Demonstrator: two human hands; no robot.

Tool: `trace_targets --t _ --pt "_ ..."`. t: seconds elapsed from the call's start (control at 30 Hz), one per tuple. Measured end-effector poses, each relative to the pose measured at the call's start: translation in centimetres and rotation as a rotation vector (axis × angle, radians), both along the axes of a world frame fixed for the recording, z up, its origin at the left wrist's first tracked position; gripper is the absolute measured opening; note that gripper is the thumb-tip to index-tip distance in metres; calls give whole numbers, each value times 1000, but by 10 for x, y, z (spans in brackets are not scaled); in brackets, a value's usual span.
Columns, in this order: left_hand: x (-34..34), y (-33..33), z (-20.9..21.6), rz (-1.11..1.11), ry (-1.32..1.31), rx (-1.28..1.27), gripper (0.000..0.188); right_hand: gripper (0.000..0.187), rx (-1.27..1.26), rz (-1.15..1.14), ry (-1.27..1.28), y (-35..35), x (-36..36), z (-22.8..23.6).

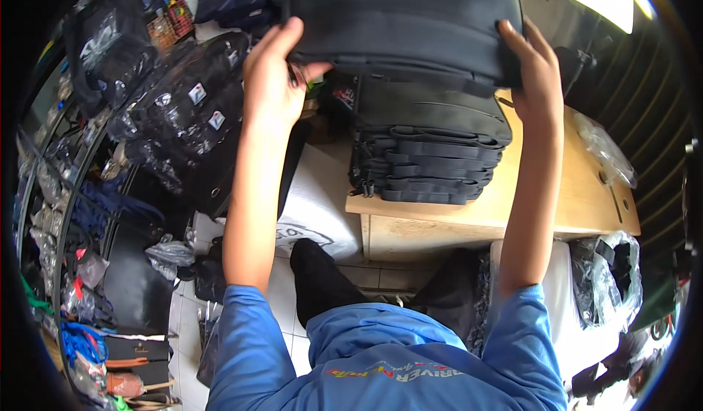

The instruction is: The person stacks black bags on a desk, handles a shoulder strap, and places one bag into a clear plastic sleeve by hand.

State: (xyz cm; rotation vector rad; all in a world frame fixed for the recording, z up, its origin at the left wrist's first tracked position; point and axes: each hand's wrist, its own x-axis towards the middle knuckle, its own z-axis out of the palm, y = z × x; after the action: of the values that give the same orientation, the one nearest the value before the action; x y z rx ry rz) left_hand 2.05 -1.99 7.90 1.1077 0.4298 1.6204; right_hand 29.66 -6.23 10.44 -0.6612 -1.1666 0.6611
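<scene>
Between my two hands is a black bag [406,27], raised at the top of the view with its upper part cut off by the edge. My left hand [277,71] is closed on the bag's left side, thumb on top; a small dark thing I cannot make out shows by its palm. My right hand [538,63] grips the opposite side, with some fingers hidden behind the bag. Under it, a stack of several similar black bags [432,136] with straps and zips lies on a wooden table [578,162].
At the left, plastic-wrapped black bags [172,107] are piled near a crowded rack. A white box [318,206] stands left of the table. Clear plastic wrapping [606,147] lies on the table's right side. Another plastic bag [611,279] sits by my right elbow. A ribbed dark shutter [652,81] bounds the right.
</scene>
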Motion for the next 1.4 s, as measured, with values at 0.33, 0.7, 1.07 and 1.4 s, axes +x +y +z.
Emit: trace_targets --t 0.33,0.7,1.07,1.4 --pt "39 32 -79 287 1155 -111 41 44 -597 -403 -707 47 89 -92" --pt "-138 19 -176 613 1481 -217 34 51 -647 -684 -1105 56 127 -87" --pt "-254 -6 -263 660 2173 -414 70 44 -395 -923 -845 11 56 -58" --pt "-289 4 -247 514 2085 -32 40 38 -411 -861 -840 17 59 -68"
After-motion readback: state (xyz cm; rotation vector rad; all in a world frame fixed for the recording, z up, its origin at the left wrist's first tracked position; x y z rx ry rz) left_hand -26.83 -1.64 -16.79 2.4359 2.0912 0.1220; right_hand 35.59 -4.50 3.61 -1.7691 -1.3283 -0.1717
